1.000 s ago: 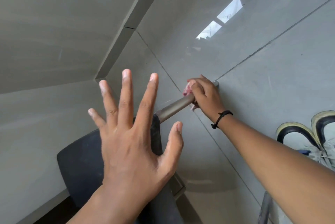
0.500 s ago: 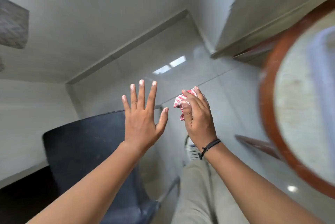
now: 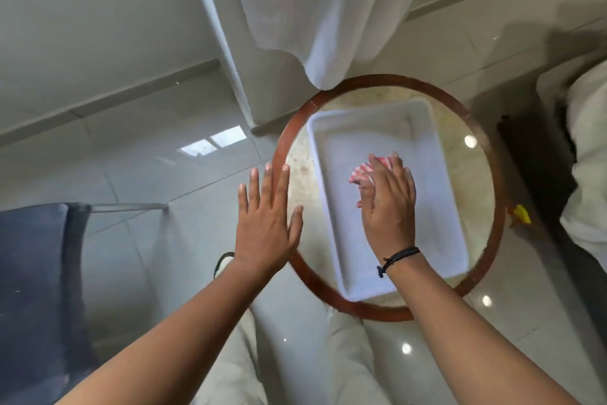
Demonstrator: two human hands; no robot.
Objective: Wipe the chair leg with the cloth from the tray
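Two hands show in the head view, the only view there is. The right hand (image 3: pixel 387 204) lies palm down inside the white tray (image 3: pixel 440 181), its fingers (image 3: pixel 377 171) curled over the red-and-white cloth (image 3: pixel 360 175), which peeks out past the fingertips and seems pressed against the tray floor. Whether the grip is firm or already loosening cannot be told, since the palm hides most of the cloth. The tray sits on the round worktop (image 3: pixel 295 175) with its brown rim, close enough for the arm to reach it without stretching.

The left hand (image 3: pixel 266 224) hangs flat above the worktop's near-left edge, fingers spread wide and holding nothing; it looks kept clear so the right has room. The dark chair (image 3: pixel 36 273) stands at the far left, well apart from the tray, with one metal chair leg (image 3: pixel 131 206) jutting sideways over the floor (image 3: pixel 131 158).

With the cloth down in the tray and away from the leg, this reads as putting the cloth back rather than wiping.
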